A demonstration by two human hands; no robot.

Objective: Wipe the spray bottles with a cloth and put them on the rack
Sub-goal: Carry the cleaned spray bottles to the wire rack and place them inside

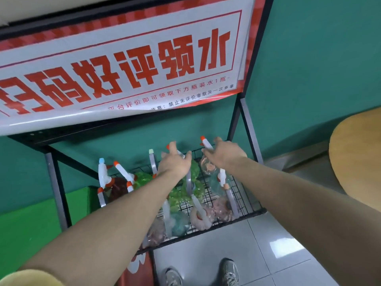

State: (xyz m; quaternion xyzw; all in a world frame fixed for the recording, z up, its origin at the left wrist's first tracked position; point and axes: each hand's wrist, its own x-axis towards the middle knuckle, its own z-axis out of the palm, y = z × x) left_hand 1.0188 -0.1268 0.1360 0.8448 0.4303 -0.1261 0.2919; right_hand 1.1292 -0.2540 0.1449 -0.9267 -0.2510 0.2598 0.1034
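A glossy white banner (123, 65) with red block characters and a striped red border hangs slack across the upper left, fixed to a black metal rack (250, 129) of square tube. Behind it stands a flat teal wall (319, 58); at 3 o'clock curves the rounded edge of a tan wooden table (356, 162), and pale glazed floor tiles (216, 250) shine at 6 o'clock. The rack's black wire-grid shelf (243, 195) sits centre, crowded with clear plastic spray bottles (179, 221) tinted green, pink and brown, with white trigger heads and orange nozzles. Both bare forearms reach long toward 12 o'clock over the shelf. The left hand (174, 162) is spread with fingers loose at a white spray head; whether it grips is unclear. The right hand (223, 153) curls its fingers round the white neck of an orange-tipped bottle (205, 142) at the back. Grey trainers (229, 273) stand below
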